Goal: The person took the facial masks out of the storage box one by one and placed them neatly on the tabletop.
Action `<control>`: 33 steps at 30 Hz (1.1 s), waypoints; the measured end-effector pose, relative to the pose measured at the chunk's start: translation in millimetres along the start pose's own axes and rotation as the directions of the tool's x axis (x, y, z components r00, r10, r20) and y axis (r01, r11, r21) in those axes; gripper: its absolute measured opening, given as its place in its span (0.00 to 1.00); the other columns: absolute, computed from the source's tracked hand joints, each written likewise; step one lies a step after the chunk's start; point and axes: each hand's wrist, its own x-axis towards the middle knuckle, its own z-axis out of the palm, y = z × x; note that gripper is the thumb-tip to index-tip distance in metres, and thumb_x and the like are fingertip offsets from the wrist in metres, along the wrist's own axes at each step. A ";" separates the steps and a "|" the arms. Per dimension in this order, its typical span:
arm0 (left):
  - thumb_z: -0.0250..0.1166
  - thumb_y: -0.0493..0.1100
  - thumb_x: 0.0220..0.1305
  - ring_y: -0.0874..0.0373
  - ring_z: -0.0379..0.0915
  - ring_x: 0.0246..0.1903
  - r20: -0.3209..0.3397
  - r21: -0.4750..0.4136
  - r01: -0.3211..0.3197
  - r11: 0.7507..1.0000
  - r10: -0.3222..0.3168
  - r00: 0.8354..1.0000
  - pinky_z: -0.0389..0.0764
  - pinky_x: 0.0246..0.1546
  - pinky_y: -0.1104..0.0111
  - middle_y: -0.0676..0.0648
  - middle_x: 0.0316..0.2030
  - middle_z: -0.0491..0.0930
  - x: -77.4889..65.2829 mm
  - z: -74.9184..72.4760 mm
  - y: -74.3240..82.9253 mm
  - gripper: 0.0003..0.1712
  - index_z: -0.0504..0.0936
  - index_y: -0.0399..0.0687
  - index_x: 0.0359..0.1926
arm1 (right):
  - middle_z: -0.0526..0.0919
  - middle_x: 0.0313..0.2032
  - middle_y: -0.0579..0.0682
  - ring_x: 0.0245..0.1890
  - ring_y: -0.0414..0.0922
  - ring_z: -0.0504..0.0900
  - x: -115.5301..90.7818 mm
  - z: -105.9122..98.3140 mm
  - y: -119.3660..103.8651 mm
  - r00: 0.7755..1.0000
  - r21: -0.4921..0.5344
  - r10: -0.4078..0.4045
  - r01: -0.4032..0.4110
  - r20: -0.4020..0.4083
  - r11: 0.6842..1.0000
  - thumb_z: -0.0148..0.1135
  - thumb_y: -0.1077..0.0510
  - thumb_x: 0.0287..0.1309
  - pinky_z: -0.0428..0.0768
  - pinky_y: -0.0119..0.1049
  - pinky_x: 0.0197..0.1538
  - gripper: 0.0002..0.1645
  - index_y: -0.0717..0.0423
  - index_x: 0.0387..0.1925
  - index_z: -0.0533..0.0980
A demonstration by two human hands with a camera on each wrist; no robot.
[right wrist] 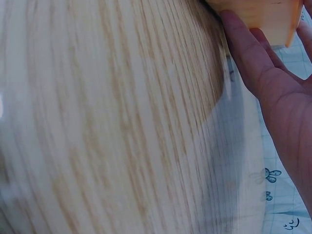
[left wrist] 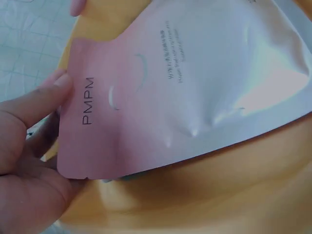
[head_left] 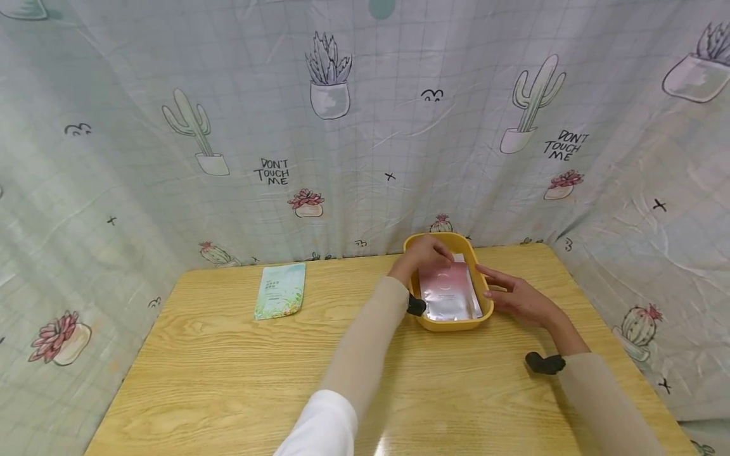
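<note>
A yellow plastic basket (head_left: 453, 326) stands at the back right of the table with flat packets in it. My left hand (head_left: 429, 252) reaches over its left rim. The thumb and fingers (left wrist: 44, 100) pinch the pink end of a pink-and-silver face mask packet (left wrist: 146, 97) marked PMPM. Behind this packet, the edge of another pale packet (head_left: 474, 297) shows; the rest of it is covered. My right hand (head_left: 527, 303) rests against the outside of the basket's right wall, its fingers fairly straight, as the right wrist view also shows.
A pale green packet with a flower print (head_left: 280, 291) lies flat at the back left of the wooden table (head_left: 245, 380). A patterned curtain (head_left: 365, 139) hangs right behind the table's back edge and along both sides.
</note>
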 end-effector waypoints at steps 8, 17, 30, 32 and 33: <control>0.68 0.36 0.68 0.62 0.77 0.44 0.105 -0.254 0.048 0.966 -0.022 0.994 0.79 0.47 0.75 0.47 0.48 0.86 -7.4 -12.8 -6.1 0.13 0.88 0.39 0.52 | 0.51 0.76 0.66 0.65 0.42 0.69 -0.5 1.6 0.8 1.000 0.025 -0.001 0.001 0.006 1.000 0.59 0.56 0.74 0.80 0.35 0.59 0.41 0.45 0.81 0.52; 0.55 0.21 0.69 0.55 0.71 0.52 0.398 -0.645 0.280 0.711 0.000 0.917 0.79 0.50 0.66 0.42 0.69 0.69 -23.3 -26.2 -16.5 0.35 0.66 0.40 0.74 | 0.51 0.77 0.64 0.65 0.38 0.70 1.3 -1.3 0.1 0.999 0.016 -0.033 0.033 0.023 0.999 0.58 0.56 0.75 0.79 0.34 0.59 0.40 0.42 0.81 0.53; 0.46 0.31 0.80 0.59 0.77 0.37 0.405 -0.693 0.348 0.631 -0.058 0.912 0.82 0.38 0.73 0.44 0.37 0.79 -50.5 -11.6 -14.9 0.11 0.74 0.29 0.52 | 0.46 0.78 0.68 0.73 0.67 0.55 -1.8 3.1 -1.9 1.000 0.005 0.015 -0.015 -0.013 1.000 0.60 0.53 0.73 0.80 0.35 0.59 0.48 0.52 0.82 0.44; 0.46 0.33 0.81 0.58 0.79 0.35 0.388 -0.686 0.344 0.641 -0.077 0.918 0.84 0.37 0.72 0.44 0.36 0.81 -53.4 -9.4 -12.9 0.14 0.75 0.27 0.53 | 0.45 0.78 0.67 0.73 0.66 0.56 -2.0 3.2 -1.9 1.000 -0.004 0.018 -0.018 -0.019 1.000 0.61 0.53 0.73 0.80 0.34 0.59 0.48 0.53 0.82 0.44; 0.46 0.34 0.81 0.58 0.79 0.34 0.374 -0.676 0.337 0.655 -0.089 0.923 0.84 0.37 0.71 0.43 0.35 0.82 -54.5 -7.9 -12.5 0.15 0.75 0.27 0.55 | 0.46 0.78 0.67 0.73 0.64 0.58 -2.1 3.0 -1.7 1.000 -0.003 0.017 -0.017 -0.020 1.000 0.61 0.53 0.73 0.80 0.34 0.59 0.48 0.53 0.82 0.44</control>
